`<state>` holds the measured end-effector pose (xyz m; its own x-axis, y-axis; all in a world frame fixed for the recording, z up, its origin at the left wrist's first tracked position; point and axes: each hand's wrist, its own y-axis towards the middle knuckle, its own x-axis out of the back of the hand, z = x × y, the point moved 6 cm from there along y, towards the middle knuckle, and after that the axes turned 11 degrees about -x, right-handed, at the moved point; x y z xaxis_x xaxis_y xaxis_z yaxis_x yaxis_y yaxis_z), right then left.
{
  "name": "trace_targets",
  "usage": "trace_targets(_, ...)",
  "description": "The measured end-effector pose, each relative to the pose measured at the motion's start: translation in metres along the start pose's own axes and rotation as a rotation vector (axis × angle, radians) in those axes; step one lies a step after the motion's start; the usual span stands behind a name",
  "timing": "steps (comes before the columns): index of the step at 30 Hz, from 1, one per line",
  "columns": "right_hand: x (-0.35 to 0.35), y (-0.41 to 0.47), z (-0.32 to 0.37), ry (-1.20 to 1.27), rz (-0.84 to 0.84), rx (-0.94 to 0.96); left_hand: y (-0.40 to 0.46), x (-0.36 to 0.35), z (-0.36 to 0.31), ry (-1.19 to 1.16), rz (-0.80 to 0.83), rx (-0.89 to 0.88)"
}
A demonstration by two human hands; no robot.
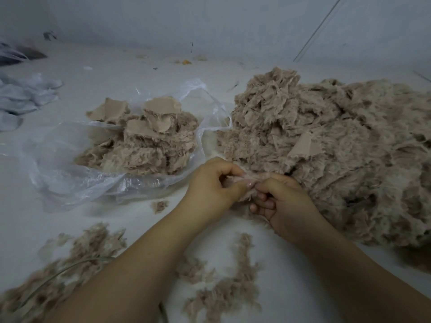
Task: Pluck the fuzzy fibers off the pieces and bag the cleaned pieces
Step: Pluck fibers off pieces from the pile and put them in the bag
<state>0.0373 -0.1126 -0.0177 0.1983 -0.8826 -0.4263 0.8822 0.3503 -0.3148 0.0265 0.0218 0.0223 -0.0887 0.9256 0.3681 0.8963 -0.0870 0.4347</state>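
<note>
Beige fuzz is covering pretty much everything I'm seeing through the head cam. Both hands are working right in the middle of the white counter [291, 287]: the left hand [211, 185] is curling its fingers [227, 170] around a small fuzzy piece [245, 183], thumb pinching it near the top, and the right hand [283, 201] is gripping the same piece from the other side with its fingers [264, 202] bent in tight, so neither hand is loose or spread.

That piece is sitting just in front of the big heap of uncleaned pieces [338, 145], which is filling the right side and touching the right hand's knuckles. Left of the heap, a clear plastic bag [70, 180] is lying open on its side with a mound of cleaned pieces [144, 141] in its mouth, some showing smooth backing. Plucked fibers [77, 259] are lying scattered near my forearms, more of them [231, 285] between the arms. Crumpled white plastic [21, 96] is lying at the far left.
</note>
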Motion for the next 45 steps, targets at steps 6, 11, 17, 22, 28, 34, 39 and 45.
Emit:
trace_targets(6,0.004,0.002,0.001,0.026,-0.040,-0.004,-0.001,0.007,0.004,-0.142,-0.106,0.074)
trace_targets(11,0.001,0.001,0.001,-0.043,0.012,0.038,-0.003,0.007,-0.005,0.026,-0.117,-0.066)
trace_targets(17,0.000,0.000,0.001,-0.105,0.064,0.054,-0.004,0.004,0.003,-0.131,-0.080,0.056)
trace_targets(22,0.000,0.000,0.001,-0.070,0.052,0.028,-0.003,0.000,0.008,-0.161,0.005,0.092)
trace_targets(28,-0.004,-0.005,0.003,-0.103,0.032,0.027,-0.007,-0.007,0.006,-0.201,0.084,0.121)
trace_targets(34,-0.006,-0.005,0.003,-0.157,0.015,0.072,-0.010,-0.009,0.008,-0.306,0.079,0.240)
trace_targets(39,-0.002,-0.003,0.002,-0.165,-0.043,0.090,-0.012,-0.008,0.012,-0.316,0.071,0.325)
trace_targets(45,-0.003,-0.004,-0.001,-0.332,-0.048,0.158,-0.007,0.000,0.005,-0.151,0.044,0.126)
